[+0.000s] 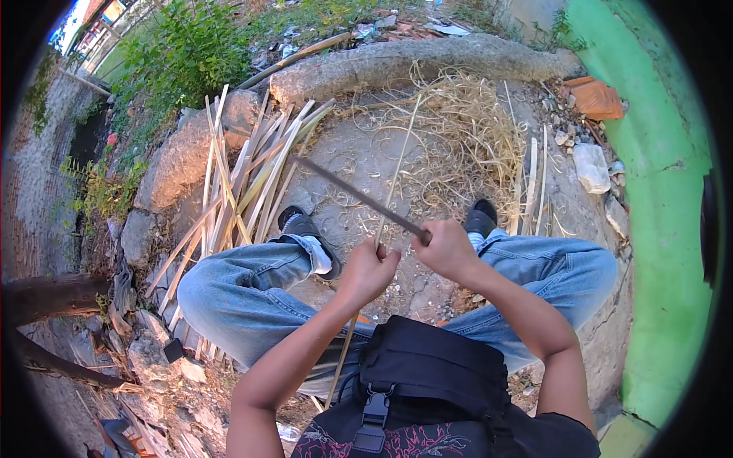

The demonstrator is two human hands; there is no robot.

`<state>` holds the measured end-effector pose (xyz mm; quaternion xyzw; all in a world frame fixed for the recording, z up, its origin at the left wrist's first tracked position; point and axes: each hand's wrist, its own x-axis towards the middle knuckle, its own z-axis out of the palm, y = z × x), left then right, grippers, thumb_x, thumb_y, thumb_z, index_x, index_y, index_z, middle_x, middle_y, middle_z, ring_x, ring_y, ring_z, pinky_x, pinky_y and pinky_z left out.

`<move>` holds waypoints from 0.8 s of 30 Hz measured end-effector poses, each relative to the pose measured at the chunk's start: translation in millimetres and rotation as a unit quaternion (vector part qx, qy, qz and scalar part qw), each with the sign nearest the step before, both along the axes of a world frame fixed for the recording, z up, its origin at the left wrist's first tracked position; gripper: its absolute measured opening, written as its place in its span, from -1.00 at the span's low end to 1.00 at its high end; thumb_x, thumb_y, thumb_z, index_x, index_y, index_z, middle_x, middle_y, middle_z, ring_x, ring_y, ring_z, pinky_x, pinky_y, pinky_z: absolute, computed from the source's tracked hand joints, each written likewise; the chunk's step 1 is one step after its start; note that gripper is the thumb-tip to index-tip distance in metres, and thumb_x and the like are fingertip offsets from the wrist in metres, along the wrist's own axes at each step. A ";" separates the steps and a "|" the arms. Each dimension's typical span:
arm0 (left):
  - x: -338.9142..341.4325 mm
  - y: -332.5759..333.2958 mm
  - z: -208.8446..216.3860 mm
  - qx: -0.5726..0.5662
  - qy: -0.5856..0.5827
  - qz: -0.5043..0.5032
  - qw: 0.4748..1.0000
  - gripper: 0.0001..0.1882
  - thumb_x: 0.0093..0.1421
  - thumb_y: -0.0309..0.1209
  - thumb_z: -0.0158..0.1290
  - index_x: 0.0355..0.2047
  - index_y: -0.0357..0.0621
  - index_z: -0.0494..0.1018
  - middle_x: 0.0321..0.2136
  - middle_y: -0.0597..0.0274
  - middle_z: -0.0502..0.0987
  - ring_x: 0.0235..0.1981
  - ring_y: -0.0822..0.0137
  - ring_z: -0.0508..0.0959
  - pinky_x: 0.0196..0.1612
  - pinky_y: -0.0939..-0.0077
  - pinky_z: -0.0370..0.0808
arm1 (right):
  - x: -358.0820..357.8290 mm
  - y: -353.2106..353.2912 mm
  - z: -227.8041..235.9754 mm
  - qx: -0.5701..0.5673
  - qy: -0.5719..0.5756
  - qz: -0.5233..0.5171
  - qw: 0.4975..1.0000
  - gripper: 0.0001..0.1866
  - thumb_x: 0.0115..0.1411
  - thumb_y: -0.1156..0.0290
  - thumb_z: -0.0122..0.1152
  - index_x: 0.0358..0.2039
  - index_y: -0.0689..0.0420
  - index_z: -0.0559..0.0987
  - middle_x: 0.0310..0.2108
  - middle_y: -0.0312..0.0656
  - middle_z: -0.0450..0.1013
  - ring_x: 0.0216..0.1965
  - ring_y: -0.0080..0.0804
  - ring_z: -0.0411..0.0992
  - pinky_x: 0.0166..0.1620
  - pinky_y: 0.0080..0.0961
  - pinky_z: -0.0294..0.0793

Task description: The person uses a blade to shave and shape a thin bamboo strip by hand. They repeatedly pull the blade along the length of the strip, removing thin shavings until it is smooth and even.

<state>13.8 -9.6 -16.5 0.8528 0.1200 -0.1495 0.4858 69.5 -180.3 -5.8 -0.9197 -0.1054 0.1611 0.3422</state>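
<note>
My left hand (369,272) is closed around a long, thin bamboo strip (403,156). The strip runs from the ground ahead, through my fist, and down past my left thigh. In my closed right hand (446,249) is a long knife (359,197) with a narrow dark blade, pointing up and to the left. The blade crosses the strip just beyond my left hand; whether they touch I cannot tell. My two hands are close together, between my knees.
Split bamboo strips (252,172) lie piled at the left. Curly shavings (469,130) heap up ahead, right of centre. A low concrete edge (427,62) curves behind them. A green wall (666,229) stands at the right, with rubble and an orange brick piece (597,98) beside it.
</note>
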 end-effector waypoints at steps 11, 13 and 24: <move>-15.8 -5.7 1.6 -0.005 0.011 -0.005 1.000 -0.71 0.05 -0.41 0.07 -0.64 -0.25 0.20 -0.76 0.22 0.25 -0.67 0.41 0.26 -0.57 0.35 0.27 | 54.1 -43.6 -51.9 -0.136 -0.006 -0.097 0.986 -0.74 0.01 0.29 0.16 -0.47 0.26 0.63 -0.50 0.13 0.51 -0.39 0.05 0.52 -0.24 -0.17 0.51; -26.2 -4.5 -5.9 0.005 0.044 -0.068 0.997 -0.72 0.07 -0.43 0.05 -0.64 -0.24 0.20 -0.76 0.21 0.28 -0.68 0.43 0.25 -0.60 0.35 0.24 | 84.3 -83.2 -71.5 -0.144 -0.003 -0.176 0.974 -0.66 -0.01 0.29 0.16 -0.51 0.40 0.58 -0.55 0.20 0.50 -0.46 0.04 0.53 -0.27 -0.20 0.51; -10.4 2.1 -13.8 -0.065 0.091 -0.032 0.993 -0.46 0.32 -0.09 -0.21 -0.56 -0.37 0.35 -0.72 0.07 0.37 -0.64 0.26 0.36 -0.47 0.21 0.30 | 74.2 -58.7 -37.6 -0.005 -0.035 -0.151 0.988 -0.67 0.00 0.22 0.17 -0.51 0.29 0.60 -0.60 0.10 0.50 -0.49 -0.02 0.52 -0.34 -0.25 0.47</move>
